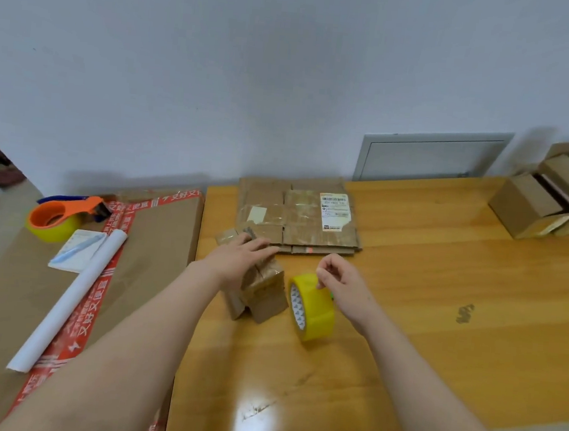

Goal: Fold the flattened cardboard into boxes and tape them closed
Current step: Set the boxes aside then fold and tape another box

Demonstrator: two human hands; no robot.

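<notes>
Left hand (238,261) presses straight fingers atop the box (265,296), probably light and stiff; right hand (342,282) seemingly pinches the tape roll (314,316).

Soft, even light is filling the room, and a bright patch of glare is shining off the wooden table (441,297) near its front edge. The folded boxes (532,202) are casting faint shadows back onto the wall (289,61). The wide lens is bending the edges, and the whole picture is looking slightly soft.
</notes>
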